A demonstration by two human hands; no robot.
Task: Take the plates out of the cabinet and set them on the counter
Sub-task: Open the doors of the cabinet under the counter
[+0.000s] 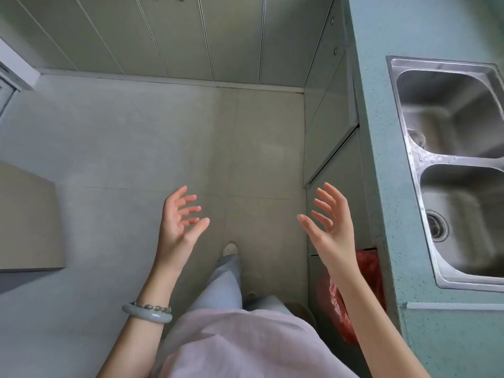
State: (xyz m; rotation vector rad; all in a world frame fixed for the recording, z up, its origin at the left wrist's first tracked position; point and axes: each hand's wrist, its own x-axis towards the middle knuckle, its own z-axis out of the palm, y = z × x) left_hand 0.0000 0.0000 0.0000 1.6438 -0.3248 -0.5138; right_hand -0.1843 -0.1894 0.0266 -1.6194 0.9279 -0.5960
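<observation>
1. Head view looks straight down on a grey tiled floor that fills most of the frame. No plates show anywhere on it or elsewhere.
2. Down the right side runs a teal speckled stone counter, where the plates are to go. The bare strip beside the basin looks narrow for setting them down.
3. Below its edge hang pale grey flat cabinet doors. The plates are probably behind one of them, though I cannot tell which. One door's lower edge seems to stand slightly proud.
4. Set into the counter at the right edge is a stainless steel double sink.
5. At centre-left the left hand is raised palm-inward. Its fingers are spread and loosely bent, and it holds nothing.
6. At centre-right the right hand mirrors it, equally empty and close to the doors, likely poised to reach for one.
7. A red plastic bag sits low by the cabinet.
8. A pale jade bangle circles the left wrist.
</observation>
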